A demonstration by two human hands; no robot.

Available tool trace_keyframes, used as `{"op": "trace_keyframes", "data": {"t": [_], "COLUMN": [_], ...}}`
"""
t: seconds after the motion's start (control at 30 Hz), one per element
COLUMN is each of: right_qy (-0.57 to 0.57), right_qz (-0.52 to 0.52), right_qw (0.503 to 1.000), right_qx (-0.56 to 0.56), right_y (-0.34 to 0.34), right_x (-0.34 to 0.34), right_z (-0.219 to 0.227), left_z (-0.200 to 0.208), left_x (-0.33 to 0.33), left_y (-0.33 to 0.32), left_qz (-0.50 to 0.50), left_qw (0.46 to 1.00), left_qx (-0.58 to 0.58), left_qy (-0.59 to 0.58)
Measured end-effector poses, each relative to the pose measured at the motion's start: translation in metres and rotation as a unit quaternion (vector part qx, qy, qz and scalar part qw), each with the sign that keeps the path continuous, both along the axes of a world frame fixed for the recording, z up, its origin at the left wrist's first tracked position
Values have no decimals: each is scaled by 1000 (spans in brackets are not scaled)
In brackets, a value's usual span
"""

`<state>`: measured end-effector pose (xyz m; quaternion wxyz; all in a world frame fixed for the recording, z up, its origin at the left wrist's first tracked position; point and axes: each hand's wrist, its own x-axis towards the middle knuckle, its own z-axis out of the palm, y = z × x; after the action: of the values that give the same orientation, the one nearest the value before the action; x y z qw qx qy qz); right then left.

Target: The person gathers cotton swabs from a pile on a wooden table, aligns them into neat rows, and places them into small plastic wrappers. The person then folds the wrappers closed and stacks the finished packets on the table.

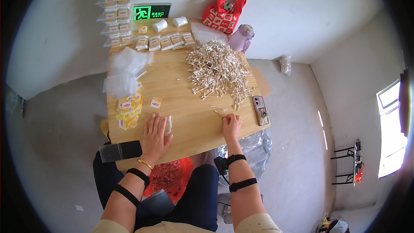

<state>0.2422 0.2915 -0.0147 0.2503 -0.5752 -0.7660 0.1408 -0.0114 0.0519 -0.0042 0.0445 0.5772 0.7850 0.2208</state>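
Nearest, a red plastic bag (pixel 166 177) shows at six o'clock, below the tabletop (pixel 198 133). At seven, the left hand (pixel 155 134) lies open and flat, fingers against a row of swabs (pixel 167 125). At five, the right hand (pixel 232 125) has its fingers bent in; I cannot tell whether it grips anything. Yellow cards (pixel 129 108) crowd eight o'clock, a phone (pixel 259 105) four, clear bags (pixel 125 71) ten, a swab pile (pixel 217 69) one, with a lilac bottle (pixel 241 39) behind it.

The left fingers (pixel 152 124) partly hide the swab row (pixel 168 126).
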Motion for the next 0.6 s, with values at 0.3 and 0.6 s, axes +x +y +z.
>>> {"op": "trace_keyframes", "data": {"t": [0.3,0.6], "right_qy": [91,127], "right_qz": [100,305], "right_qw": [990,943], "right_qx": [-44,-37], "right_y": [36,-51], "right_x": [-30,-147], "right_z": [12,10], "left_z": [2,8], "left_x": [1,-3], "left_y": [-1,-2], "left_qz": [-18,-27], "left_qw": [998,998], "left_qx": [-33,-40], "left_qy": [48,32]}}
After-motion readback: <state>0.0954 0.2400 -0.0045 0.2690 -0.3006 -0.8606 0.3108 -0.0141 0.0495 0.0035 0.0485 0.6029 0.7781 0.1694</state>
